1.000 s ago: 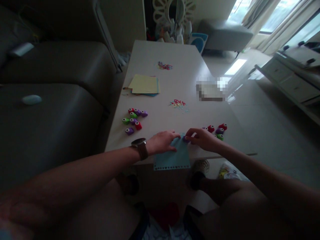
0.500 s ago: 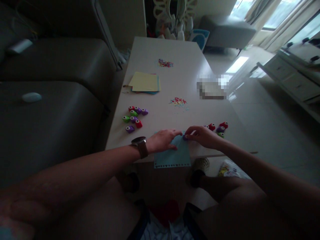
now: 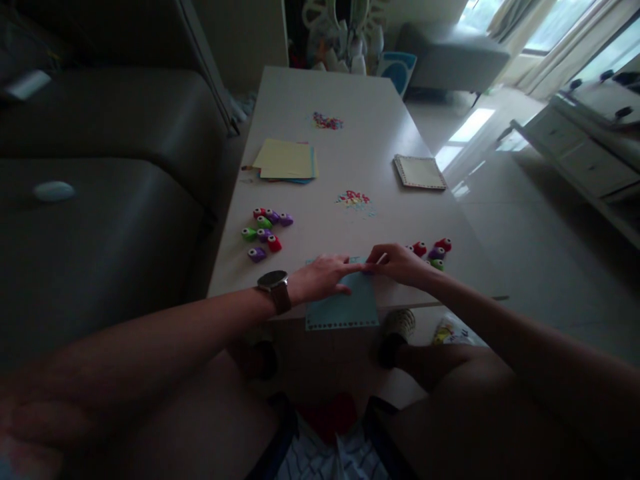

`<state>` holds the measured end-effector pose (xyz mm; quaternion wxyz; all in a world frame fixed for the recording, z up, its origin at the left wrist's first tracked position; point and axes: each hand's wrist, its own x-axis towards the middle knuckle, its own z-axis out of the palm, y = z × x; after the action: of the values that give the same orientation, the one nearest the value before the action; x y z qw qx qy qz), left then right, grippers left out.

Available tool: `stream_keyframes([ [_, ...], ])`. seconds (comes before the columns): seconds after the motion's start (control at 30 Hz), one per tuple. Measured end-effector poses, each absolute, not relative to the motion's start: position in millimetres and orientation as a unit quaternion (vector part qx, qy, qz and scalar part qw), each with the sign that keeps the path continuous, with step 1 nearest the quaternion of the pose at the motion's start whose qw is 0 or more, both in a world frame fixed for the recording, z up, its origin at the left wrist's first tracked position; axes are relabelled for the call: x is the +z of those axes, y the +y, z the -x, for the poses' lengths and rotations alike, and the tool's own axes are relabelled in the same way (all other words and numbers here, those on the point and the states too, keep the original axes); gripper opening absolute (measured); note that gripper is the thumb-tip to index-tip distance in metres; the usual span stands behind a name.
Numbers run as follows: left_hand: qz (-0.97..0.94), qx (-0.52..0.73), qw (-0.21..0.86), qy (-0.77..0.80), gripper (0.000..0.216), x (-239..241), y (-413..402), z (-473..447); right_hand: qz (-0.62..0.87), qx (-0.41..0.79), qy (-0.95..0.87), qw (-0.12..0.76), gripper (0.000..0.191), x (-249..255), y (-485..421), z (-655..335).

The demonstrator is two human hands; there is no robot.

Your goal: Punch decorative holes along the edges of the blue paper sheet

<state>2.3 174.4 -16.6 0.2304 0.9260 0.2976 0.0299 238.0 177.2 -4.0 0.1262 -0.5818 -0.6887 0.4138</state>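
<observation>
A light blue sheet of paper lies at the table's near edge and sticks out over it, with a row of punched holes along its near side. My left hand, a watch on its wrist, rests on the sheet with thumb and index finger stretched out. Its index fingertip reaches the sheet's right edge. There my right hand has its fingers closed on a small purple craft punch, mostly hidden by the fingers. More craft punches in red, purple and green lie to the left and right.
On the white table are a stack of coloured paper, a stack of white sheets with punched borders, and two piles of paper bits. A dark sofa stands along the left.
My left index finger has stretched further right to the punch at the sheet's edge. My right hand keeps its grip there. The whole view has shifted slightly.
</observation>
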Motion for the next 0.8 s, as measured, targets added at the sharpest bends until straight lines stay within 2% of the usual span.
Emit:
stream_keyframes([
  [0.4, -0.925, 0.016, 0.232, 0.301, 0.063, -15, 176, -3, 0.614, 0.392, -0.685, 0.028, 0.009, 7, 200, -223],
  [0.57, -0.916, 0.063, 0.278, 0.284, 0.081, -21, 179, 3, 0.578, 0.401, -0.708, 0.057, 0.004, 13, 196, -236],
  [0.67, -0.897, 0.104, 0.316, 0.292, 0.083, -24, 178, 5, 0.553, 0.374, -0.739, 0.087, 0.012, 11, 192, -247],
  [0.73, -0.899, 0.095, 0.309, 0.295, 0.073, -24, 177, 4, 0.533, 0.322, -0.776, 0.095, 0.023, 8, 189, -250],
  [0.8, -0.907, 0.07, 0.29, 0.296, 0.063, -21, 177, 4, 0.496, 0.266, -0.822, 0.085, 0.025, 6, 187, -250],
])
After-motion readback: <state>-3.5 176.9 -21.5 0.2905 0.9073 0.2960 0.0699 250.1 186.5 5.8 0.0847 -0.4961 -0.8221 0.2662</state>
